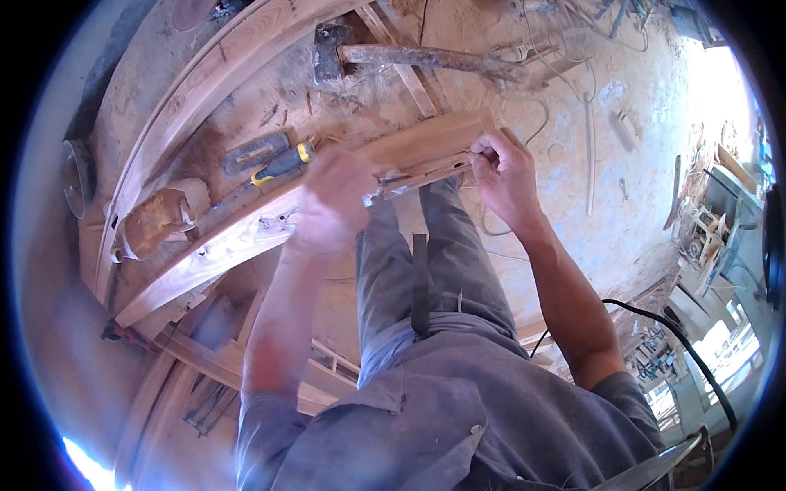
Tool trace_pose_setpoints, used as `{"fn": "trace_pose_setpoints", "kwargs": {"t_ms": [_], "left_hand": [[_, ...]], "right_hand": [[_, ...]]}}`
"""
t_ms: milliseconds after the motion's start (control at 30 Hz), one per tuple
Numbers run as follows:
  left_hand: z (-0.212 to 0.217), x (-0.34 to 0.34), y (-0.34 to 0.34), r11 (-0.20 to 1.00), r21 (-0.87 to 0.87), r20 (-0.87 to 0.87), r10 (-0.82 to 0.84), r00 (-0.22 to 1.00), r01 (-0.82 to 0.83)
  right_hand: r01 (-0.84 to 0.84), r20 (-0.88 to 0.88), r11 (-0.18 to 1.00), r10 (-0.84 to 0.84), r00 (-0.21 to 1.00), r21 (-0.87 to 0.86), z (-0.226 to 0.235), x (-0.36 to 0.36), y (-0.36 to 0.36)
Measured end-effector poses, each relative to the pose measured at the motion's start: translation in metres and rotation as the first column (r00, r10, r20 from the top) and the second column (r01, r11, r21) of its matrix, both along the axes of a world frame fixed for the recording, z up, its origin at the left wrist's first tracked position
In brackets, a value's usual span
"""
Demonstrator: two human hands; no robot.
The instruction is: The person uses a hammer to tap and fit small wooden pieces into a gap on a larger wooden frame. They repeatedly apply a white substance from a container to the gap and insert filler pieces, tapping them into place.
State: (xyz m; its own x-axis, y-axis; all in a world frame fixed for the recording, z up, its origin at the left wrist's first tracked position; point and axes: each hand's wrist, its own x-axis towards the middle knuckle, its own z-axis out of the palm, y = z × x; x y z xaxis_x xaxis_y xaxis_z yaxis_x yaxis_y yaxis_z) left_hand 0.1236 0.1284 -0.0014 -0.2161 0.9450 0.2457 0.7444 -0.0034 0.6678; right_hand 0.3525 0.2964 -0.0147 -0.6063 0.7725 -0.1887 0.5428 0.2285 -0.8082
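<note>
A long, pale wooden beam point(237, 237) lies across in front of my legs. Motion smears my left hand point(332, 200) over the middle of the beam; its fingers look curled, but a grip cannot be made out. A small shiny metal bit point(372, 199) shows beside that hand. At the beam's right end, my right hand point(503, 176) is closed in a pinch, thumb against the fingers, and whatever it holds is too small to name. A yellow-and-black handled tool point(282, 164) with a narrow shaft rests just left of my left hand.
An axe point(327, 53) with a worn wooden handle lies beyond the beam. Nearby are a flat grey piece point(254, 153), a cut-open brown container point(164, 217) and a curved wooden frame point(196, 98). Cables and scraps lie on the dusty floor point(565, 139); clutter point(704, 245) lines the right side.
</note>
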Motion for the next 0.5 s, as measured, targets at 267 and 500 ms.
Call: {"fn": "trace_pose_setpoints", "kwargs": {"t_ms": [267,500], "left_hand": [[0.004,0.001,-0.01,0.938,-0.257,0.291,0.306,0.906,-0.235],[0.005,0.021,0.003,0.896,-0.416,0.276,0.289,0.917,-0.157]], "right_hand": [[0.024,0.01,1.0,-0.024,1.0,-0.008,0.001,-0.004,-0.002],[-0.014,0.034,1.0,0.013,0.999,0.023,0.0,-0.002,0.0]]}}
